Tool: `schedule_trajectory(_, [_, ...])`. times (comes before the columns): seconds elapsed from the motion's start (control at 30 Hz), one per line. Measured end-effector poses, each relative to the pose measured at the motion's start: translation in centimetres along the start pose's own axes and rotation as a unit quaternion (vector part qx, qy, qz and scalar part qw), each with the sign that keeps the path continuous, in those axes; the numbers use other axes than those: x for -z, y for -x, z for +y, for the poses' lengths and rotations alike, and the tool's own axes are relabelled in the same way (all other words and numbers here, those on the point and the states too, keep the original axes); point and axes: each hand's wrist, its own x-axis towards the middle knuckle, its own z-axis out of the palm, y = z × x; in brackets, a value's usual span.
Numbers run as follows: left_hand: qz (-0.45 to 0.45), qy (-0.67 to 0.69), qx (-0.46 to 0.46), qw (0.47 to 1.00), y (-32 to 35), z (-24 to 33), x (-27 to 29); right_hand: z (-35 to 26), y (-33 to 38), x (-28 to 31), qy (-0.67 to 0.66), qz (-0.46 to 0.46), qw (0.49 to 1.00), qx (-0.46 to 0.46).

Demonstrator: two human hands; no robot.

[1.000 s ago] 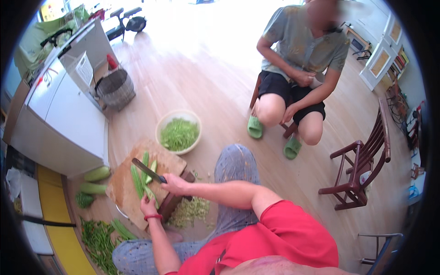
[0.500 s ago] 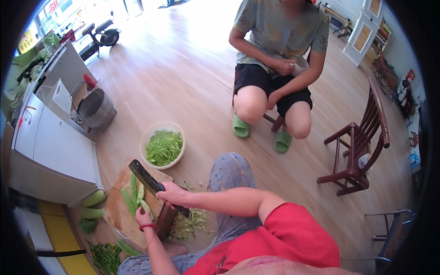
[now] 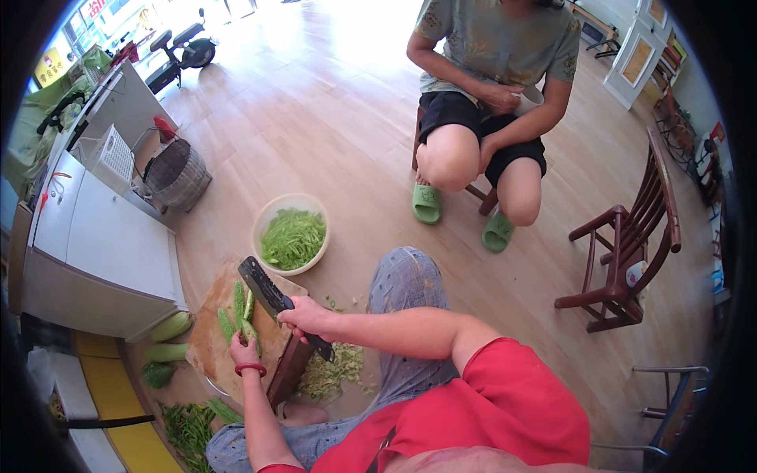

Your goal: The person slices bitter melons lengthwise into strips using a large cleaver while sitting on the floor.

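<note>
My right hand (image 3: 309, 318) grips a black-bladed kitchen knife (image 3: 262, 284) and holds it slanting over the right part of a thick wooden chopping board (image 3: 211, 347). The blade points to the far left; the black handle end sticks out past my fist. My left hand (image 3: 245, 348), with a red bangle at the wrist, has its fingers closed round the near end of a bitter melon piece (image 3: 248, 331). Other long green bitter melon pieces (image 3: 239, 298) lie against it on the board. Beyond the board stands a pale bowl (image 3: 289, 201) of sliced greens (image 3: 292, 239).
Pale scraps (image 3: 335, 372) litter the floor right of the board. Whole green gourds (image 3: 169, 351) and leafy greens (image 3: 188, 437) lie left. A seated person in green slippers (image 3: 426, 203) holds a white cup (image 3: 529, 99). A wooden chair (image 3: 619, 268) stands right, a wicker basket (image 3: 180, 175) far left.
The whole view has shifted slightly, so the room sits a little higher and further right. My left hand has moved slightly left against the board; the knife stays raised in my right hand.
</note>
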Motion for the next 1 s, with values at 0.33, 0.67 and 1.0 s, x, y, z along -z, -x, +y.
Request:
schedule_trajectory(0.33, [-0.138,0.02,0.088,0.986,0.9,1.2,5.6,1.1,-0.1,-0.4,0.014,-0.004,1.0,-0.015])
schedule_trajectory(0.67, [-0.37,-0.171,-0.032,0.913,4.3,6.4,11.5,1.2,-0.1,-0.6,0.023,0.0,1.0,-0.02])
schedule_trajectory(1.0, [-0.395,-0.304,0.003,0.867,5.9,7.4,13.1,1.5,0.2,-0.8,0.022,0.005,0.999,-0.041])
